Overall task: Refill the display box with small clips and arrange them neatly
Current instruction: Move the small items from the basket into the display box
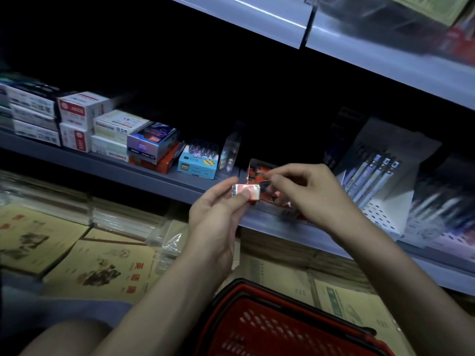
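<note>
- The shelf (pixel 102 165) runs just beyond both hands.
- A red basket (pixel 270 327) sits below the hands, between the forearms.
- The left hand (pixel 218 209) grips a small packet (pixel 245 190), thumb on top and fingers curled beneath.
- The right hand (pixel 308 191), fingers curled, pinches a dark clip (pixel 264 186) at the packet's right end.
- The red display box (pixel 259 167) stands on the shelf just behind the right hand, partly hidden by it.

Left hand (pixel 216 217) holds a small packet (pixel 245 192); right hand (pixel 308 194) pinches a dark clip (pixel 264 187) beside it.
</note>
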The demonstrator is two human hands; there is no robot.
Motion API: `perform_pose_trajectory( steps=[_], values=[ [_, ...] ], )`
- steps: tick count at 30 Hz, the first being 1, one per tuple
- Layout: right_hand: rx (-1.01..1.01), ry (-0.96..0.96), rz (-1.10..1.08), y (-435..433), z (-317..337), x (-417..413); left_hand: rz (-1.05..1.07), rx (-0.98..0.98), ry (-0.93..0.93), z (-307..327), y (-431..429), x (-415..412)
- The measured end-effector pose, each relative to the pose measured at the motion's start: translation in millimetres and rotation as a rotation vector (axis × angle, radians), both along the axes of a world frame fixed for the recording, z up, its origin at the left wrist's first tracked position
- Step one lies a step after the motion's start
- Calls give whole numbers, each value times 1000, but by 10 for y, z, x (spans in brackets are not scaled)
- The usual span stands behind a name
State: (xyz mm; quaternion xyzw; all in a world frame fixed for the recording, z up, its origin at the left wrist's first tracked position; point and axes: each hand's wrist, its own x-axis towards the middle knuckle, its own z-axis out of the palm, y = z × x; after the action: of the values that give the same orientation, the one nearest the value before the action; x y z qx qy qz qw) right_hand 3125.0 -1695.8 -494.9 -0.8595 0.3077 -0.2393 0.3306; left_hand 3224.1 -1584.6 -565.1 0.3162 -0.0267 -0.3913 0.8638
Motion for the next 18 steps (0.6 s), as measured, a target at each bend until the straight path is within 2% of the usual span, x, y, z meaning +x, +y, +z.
perform_pose_trajectory(
  steps=[2,3,7,8,10,12,13,16,18],
  values=[
    [222,-62,43,104,26,-14,-32,-20,3,16,0,-21],
    [270,-68,58,127,18,-19,-44,-15,-5,17,-1,-33],
    [304,-145,3,77,0,-47,-49,57,-133,18,24,-64],
    [262,-181,-36,36,10,-67,-42,71,-165,17,42,-62],
    [-11,-209,-128,-85,8,-94,-24,104,-199,2,67,-33],
    [-360,-127,-130,-196,-34,-94,-22,122,-189,-14,74,4],
    [-490,-50,-63,-240,-80,-79,-28,127,-174,-22,73,18],
    [-651,190,179,-402,-239,-59,-44,150,-164,-38,66,24],
    [-666,314,199,-482,-241,-92,-60,163,-179,-49,62,20]
  ],
)
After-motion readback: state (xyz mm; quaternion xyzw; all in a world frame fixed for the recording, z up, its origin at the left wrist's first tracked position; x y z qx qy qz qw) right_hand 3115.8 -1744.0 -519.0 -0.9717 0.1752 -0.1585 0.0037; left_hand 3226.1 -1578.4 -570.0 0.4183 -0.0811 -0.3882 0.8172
